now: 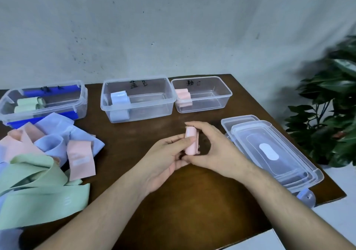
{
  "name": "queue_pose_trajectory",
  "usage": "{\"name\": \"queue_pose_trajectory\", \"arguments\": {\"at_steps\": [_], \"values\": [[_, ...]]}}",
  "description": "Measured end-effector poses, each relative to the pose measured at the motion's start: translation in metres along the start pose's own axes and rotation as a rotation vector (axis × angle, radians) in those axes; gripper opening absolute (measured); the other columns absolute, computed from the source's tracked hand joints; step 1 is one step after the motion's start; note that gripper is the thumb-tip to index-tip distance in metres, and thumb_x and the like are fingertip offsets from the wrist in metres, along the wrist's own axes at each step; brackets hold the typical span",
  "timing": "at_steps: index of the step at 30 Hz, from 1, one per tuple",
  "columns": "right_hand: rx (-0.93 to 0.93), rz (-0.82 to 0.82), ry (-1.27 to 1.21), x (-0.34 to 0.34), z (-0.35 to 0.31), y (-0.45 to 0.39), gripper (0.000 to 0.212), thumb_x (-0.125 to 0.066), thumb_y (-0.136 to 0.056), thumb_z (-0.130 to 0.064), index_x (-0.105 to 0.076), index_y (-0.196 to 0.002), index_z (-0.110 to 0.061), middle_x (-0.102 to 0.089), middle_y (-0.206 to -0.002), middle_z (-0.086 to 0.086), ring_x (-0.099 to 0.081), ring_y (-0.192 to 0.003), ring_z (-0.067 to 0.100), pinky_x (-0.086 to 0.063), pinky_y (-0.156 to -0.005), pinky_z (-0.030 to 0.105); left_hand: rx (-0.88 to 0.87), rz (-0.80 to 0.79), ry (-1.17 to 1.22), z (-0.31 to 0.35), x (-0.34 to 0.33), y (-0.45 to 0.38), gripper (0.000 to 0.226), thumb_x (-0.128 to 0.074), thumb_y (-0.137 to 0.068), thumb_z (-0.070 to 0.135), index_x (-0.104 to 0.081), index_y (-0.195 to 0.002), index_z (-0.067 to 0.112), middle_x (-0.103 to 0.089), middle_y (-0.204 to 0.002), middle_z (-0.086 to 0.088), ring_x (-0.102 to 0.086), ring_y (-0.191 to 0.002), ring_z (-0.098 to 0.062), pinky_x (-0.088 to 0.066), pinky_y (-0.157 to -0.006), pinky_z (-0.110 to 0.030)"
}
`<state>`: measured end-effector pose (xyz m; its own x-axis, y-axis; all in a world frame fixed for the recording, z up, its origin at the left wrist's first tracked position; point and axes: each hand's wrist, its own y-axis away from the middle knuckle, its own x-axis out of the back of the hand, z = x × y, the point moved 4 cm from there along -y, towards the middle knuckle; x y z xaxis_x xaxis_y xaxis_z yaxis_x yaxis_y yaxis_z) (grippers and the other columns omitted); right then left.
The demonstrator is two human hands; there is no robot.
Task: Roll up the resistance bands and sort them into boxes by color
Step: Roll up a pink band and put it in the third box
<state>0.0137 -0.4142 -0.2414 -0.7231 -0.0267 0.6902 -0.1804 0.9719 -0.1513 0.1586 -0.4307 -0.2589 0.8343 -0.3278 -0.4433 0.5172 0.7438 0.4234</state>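
A rolled pink band (190, 142) stands upright above the middle of the table, held between both hands. My left hand (165, 159) holds it from the left with thumb and fingers. My right hand (212, 147) curls round it from the right. Three clear boxes stand at the back: the left box (81, 95) holds green rolls (27, 105), the middle box (138, 113) a light blue roll (119, 100), the right box (221, 99) a pink roll (183, 94). A loose pile of pink, blue and green bands (44, 163) lies at the left.
Stacked clear lids (269, 153) lie on the table's right side, near its edge. A leafy plant (331, 105) stands on the floor to the right. The brown table (183, 201) ends close in front and at the right. A pale wall is behind.
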Motion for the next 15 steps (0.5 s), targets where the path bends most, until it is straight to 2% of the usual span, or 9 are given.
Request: {"name": "queue_pose_trajectory", "arguments": {"at_steps": [4, 7, 11, 15], "values": [[-0.009, 0.011, -0.036, 0.0, -0.008, -0.009, 0.073, -0.085, -0.075, -0.028, -0.049, -0.138, -0.035, -0.054, -0.13, -0.024, -0.05, -0.125, 0.001, -0.043, -0.108, 0.027, 0.002, -0.048, -0.012, 0.01, 0.006, -0.001, 0.032, -0.071, -0.087, 0.019, -0.071, -0.118, 0.01, -0.073, -0.11, -0.011, -0.07, -0.096, -0.015, -0.056, -0.088, -0.033], [-0.052, 0.036, -0.036, 0.002, -0.012, -0.014, 0.065, -0.087, -0.073, -0.027, -0.054, -0.129, -0.035, -0.06, -0.117, -0.026, -0.055, -0.116, -0.001, -0.047, -0.1, 0.021, 0.019, -0.038, 0.015, 0.014, 0.01, -0.003, 0.031, -0.071, -0.088, 0.015, -0.068, -0.118, 0.009, -0.074, -0.107, -0.01, -0.071, -0.101, -0.018, -0.057, -0.091, -0.036], [-0.101, 0.174, -0.019, 0.005, -0.017, -0.02, 0.048, -0.085, -0.071, -0.031, -0.055, -0.108, -0.038, -0.064, -0.102, -0.024, -0.06, -0.101, -0.003, -0.049, -0.081, 0.013, 0.007, -0.031, 0.106, 0.02, 0.002, -0.006, 0.027, -0.07, -0.09, 0.014, -0.066, -0.117, 0.009, -0.075, -0.106, -0.011, -0.072, -0.1, -0.02, -0.055, -0.096, -0.039], [-0.14, 0.252, 0.012, 0.007, -0.023, -0.034, 0.043, -0.083, -0.069, -0.034, -0.049, -0.096, -0.035, -0.065, -0.089, -0.018, -0.062, -0.084, -0.002, -0.052, -0.064, 0.017, -0.03, -0.007, 0.186, 0.025, 0.001, -0.011, 0.029, -0.07, -0.09, 0.014, -0.065, -0.118, 0.009, -0.073, -0.11, -0.012, -0.072, -0.1, -0.022, -0.054, -0.097, -0.042]]}}
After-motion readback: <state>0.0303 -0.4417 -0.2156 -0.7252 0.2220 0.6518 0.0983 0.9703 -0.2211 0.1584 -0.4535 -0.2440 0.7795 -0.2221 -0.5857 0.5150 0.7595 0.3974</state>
